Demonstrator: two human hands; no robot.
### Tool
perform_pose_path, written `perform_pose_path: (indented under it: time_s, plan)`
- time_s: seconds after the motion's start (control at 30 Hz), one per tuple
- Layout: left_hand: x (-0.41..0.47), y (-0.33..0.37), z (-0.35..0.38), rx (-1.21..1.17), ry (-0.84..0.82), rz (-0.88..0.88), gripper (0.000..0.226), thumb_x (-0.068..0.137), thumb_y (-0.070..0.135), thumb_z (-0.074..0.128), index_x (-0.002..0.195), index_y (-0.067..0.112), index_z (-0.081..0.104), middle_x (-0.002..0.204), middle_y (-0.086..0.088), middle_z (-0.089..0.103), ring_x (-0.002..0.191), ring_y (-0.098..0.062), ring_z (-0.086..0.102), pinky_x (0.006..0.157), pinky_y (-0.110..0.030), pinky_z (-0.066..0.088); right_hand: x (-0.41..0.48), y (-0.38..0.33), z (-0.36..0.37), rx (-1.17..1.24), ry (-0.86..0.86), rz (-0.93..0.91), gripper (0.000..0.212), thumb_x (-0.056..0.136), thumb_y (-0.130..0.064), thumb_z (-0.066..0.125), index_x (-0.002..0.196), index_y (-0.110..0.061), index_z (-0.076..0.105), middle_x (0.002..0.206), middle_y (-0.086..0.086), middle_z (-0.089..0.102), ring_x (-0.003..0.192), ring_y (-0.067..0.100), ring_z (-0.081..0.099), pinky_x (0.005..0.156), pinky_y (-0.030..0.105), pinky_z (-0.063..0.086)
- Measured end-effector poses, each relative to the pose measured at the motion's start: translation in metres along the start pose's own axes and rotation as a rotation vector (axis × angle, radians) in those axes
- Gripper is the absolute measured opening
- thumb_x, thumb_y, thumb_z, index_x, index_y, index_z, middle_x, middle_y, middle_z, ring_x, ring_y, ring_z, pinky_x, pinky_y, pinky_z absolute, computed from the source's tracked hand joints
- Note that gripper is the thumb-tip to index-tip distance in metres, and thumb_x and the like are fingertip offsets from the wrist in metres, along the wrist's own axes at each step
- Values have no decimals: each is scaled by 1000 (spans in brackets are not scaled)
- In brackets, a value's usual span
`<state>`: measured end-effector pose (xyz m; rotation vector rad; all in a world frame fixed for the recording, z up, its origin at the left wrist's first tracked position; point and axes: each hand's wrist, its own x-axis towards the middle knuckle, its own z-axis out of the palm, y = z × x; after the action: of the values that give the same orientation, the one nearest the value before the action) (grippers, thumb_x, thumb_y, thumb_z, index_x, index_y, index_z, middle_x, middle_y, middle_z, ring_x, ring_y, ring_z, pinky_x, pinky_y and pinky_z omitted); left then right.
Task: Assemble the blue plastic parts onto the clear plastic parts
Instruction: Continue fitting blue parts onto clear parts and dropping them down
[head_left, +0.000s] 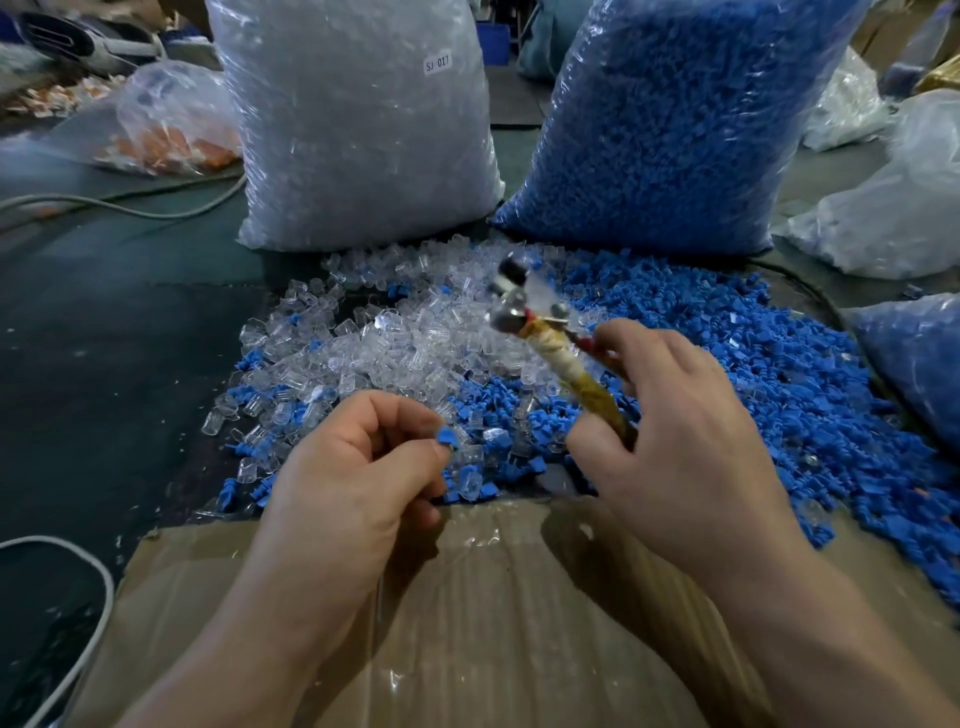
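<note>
Blue plastic part (447, 437), small and flanged, pinched in left hand (353, 467).

Straight ahead, a tall bag of clear parts (358, 124) and a tall bag of blue parts (670, 119) stand side by side and wall off the far side of the bench (130, 338), leaving only a narrow gap between them. In front of them the loose clear parts (395, 343) and loose blue parts (779, 374) cover the middle and right, and smaller bags (893, 208) crowd the right edge. The dark surface to the left lies open apart from a cable (119, 205), while a cardboard sheet (467, 623) covers the near edge.
</note>
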<state>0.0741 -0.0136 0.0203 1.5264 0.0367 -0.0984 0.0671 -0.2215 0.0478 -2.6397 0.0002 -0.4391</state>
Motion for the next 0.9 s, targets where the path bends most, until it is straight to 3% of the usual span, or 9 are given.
perform_pose_path:
  time_s: [0.17, 0.3, 0.4, 0.57, 0.7, 0.9]
  plan:
    - [4, -6, -4, 5, 23, 76, 26, 88, 5, 69, 87, 30, 73, 69, -3, 69, 57, -15, 64, 50, -21, 52, -7, -2, -6, -87, -160, -93, 49, 72, -42, 49, 120, -33, 48, 91, -16, 50, 85, 10, 44, 69, 28, 36]
    - [8, -9, -7, 4, 27, 155, 16, 77, 24, 76, 88, 34, 73, 73, -1, 70, 61, -14, 63, 47, -22, 50, -8, -5, -9, -62, -273, -196, 57, 73, -46, 45, 128, -35, 44, 103, -18, 53, 97, 6, 46, 82, 26, 41]
    - [10, -10, -9, -13, 18, 192, 20, 70, 37, 74, 90, 33, 72, 73, 0, 69, 59, -12, 62, 46, -22, 49, -10, -6, -9, -54, -318, -240, 59, 72, -48, 40, 130, -36, 41, 108, -17, 53, 102, 8, 46, 89, 28, 42]
    - [10, -9, -9, -25, -15, 227, 16, 74, 31, 76, 90, 32, 72, 73, -2, 68, 60, -13, 61, 47, -21, 48, -8, -1, -11, -32, -316, -276, 57, 74, -45, 48, 130, -38, 42, 107, -21, 50, 103, 6, 45, 87, 27, 43]
    - [10, -7, -7, -35, -29, 245, 19, 79, 16, 67, 85, 33, 72, 70, -2, 67, 58, -13, 60, 47, -20, 48, -7, 2, -15, -2, -319, -299, 56, 72, -46, 43, 128, -39, 43, 108, -22, 49, 106, 7, 46, 88, 29, 44]
    - [8, -5, -8, 7, -17, 259, 21, 78, 15, 66, 87, 34, 71, 71, 0, 67, 60, -12, 62, 48, -22, 50, -6, 1, -15, -33, -337, -299, 52, 72, -50, 42, 123, -42, 43, 102, -20, 53, 101, 8, 47, 84, 32, 46]
